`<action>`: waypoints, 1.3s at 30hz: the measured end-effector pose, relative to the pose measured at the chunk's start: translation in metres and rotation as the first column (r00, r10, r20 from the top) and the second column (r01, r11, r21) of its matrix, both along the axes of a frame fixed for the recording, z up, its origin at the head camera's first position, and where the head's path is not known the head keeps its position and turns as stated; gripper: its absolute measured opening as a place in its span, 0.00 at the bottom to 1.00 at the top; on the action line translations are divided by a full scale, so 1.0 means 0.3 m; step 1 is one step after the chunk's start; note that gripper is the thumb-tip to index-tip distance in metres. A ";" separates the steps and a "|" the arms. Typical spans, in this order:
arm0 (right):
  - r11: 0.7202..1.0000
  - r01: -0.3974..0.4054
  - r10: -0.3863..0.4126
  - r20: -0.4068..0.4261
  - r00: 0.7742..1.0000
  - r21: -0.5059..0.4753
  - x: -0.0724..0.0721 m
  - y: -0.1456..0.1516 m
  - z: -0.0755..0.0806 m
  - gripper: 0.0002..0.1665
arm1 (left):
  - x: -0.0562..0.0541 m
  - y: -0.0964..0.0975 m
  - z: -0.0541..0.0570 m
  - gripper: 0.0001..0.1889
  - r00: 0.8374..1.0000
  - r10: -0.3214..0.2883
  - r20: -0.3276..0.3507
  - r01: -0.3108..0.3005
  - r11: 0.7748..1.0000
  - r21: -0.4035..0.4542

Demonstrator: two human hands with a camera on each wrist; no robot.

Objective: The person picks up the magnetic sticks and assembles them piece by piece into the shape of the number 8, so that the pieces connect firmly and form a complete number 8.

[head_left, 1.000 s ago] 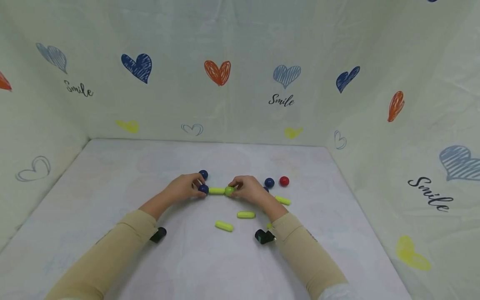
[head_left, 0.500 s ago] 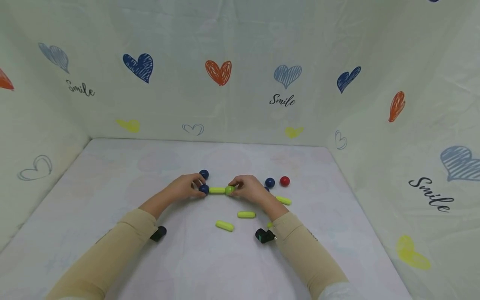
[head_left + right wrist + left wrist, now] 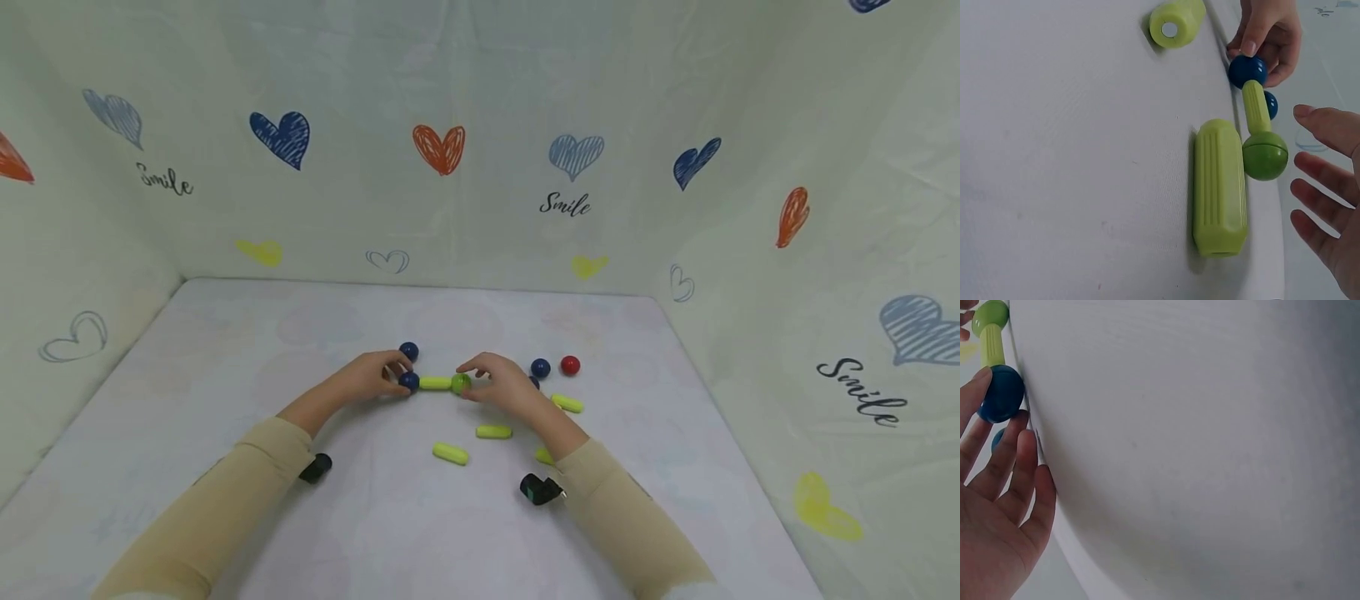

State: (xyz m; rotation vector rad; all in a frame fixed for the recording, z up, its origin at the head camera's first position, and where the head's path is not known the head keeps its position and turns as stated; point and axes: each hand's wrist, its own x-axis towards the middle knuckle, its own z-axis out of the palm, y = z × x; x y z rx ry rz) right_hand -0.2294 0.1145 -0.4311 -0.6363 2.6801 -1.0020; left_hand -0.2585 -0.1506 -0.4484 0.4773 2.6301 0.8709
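My left hand (image 3: 366,377) pinches a dark blue ball (image 3: 409,381) between thumb and fingers; the left wrist view shows this grip close up. A ribbed yellow-green rod (image 3: 435,383) joins that ball to a green ball (image 3: 461,383) on its right. Beside the green ball is my right hand (image 3: 504,385). In the right wrist view its thumb and fingers are spread, with a gap between them and the green ball (image 3: 1265,156). A second blue ball (image 3: 408,351) lies just behind my left fingers.
Loose yellow-green rods lie nearer me, including one rod (image 3: 493,432) and another rod (image 3: 451,453). To the right are a blue ball (image 3: 540,367) and a red ball (image 3: 570,365); another blue ball is partly hidden by my right hand. A heart-printed cloth (image 3: 480,217) borders the white table (image 3: 375,533).
The right hand has let go of the green ball and drawn slightly to the right, its fingers parting. The left hand and the joined balls and rod stay in place.
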 end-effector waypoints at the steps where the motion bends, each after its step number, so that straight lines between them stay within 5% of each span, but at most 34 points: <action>1: 1.000 -0.010 0.010 0.010 1.000 -0.008 0.009 0.000 0.003 0.23 | 0.000 -0.002 -0.001 0.22 1.000 -0.002 0.002 0.002 1.000 0.002; 9: 0.994 -0.091 0.093 0.031 0.995 -0.066 0.061 -0.009 0.011 0.22 | 0.000 -0.013 -0.008 0.22 1.000 -0.027 -0.001 0.027 0.999 0.021; 23: 0.977 -0.207 0.202 0.110 0.973 0.044 0.132 -0.044 -0.007 0.19 | -0.007 -0.038 0.000 0.21 0.997 -0.067 0.044 0.061 0.990 0.126; 33: 0.951 -0.303 0.297 0.104 0.949 0.056 0.146 -0.064 -0.037 0.15 | -0.016 -0.048 0.003 0.20 0.994 -0.095 0.051 0.087 0.986 0.142; 39: 0.951 -0.295 0.286 0.107 0.952 0.086 0.150 -0.077 -0.053 0.14 | -0.022 -0.047 0.000 0.19 0.993 -0.108 0.055 0.099 0.984 0.145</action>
